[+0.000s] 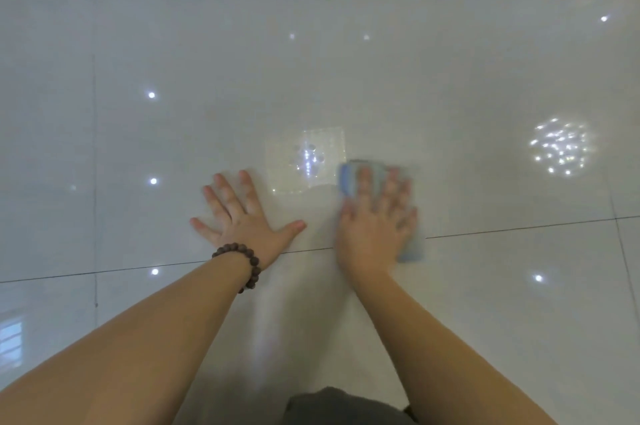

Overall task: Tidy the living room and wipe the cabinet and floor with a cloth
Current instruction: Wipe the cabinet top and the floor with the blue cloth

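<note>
Cloth (349, 178) lies flat on floor (450, 85) under my right hand (375, 220), fingers straight, pressing. Left hand (242, 213) splayed flat w/ nothing held, bracing. Floor wiping looks underway; cabinet not visible, can't tell.

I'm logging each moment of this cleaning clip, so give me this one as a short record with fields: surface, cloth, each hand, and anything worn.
surface: glossy white tiled floor with dark grout lines and reflected lights
cloth: blue cloth, flat on the floor
right hand: right hand pressing flat on the cloth, fingers spread, blurred
left hand: left hand flat on bare tile, fingers spread, apart from the cloth
worn: dark bead bracelet on the left wrist
</note>
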A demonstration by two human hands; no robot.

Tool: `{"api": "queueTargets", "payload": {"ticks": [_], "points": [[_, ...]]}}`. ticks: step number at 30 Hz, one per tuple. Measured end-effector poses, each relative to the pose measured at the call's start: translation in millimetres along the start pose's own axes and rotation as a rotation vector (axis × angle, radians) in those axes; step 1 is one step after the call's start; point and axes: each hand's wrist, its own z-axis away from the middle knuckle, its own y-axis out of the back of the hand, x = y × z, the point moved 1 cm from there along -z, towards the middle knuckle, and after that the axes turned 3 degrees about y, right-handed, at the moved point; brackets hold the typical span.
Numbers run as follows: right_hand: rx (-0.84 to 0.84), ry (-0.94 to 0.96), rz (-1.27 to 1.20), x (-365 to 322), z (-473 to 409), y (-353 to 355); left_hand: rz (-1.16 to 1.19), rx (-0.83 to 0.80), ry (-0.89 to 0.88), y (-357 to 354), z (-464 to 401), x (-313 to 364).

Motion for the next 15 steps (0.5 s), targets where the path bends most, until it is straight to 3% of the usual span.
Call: {"api": "queueTargets", "payload": {"ticks": [3,7,10,15], "points": [[-0.011,0.359,-0.005,-91.6,-21.5,-14.0,0.034,0.003,0.003,-3.5,-5.3,-0.3],[-0.047,0.577,0.095,-146.6,-64.0,-13.9,0.007,0.025,-0.011,-6.7,-9.2,-2.3],[0.003,0.662,0.119,-87.4,-50.6,-5.1,0.066,0.089,-0.058,-8.1,-1.7,-7.7],[0.124,0.337,0.095,60.9,23.5,-4.6,0.129,0.233,-0.114,-14.1,-1.0,-19.2]]}}
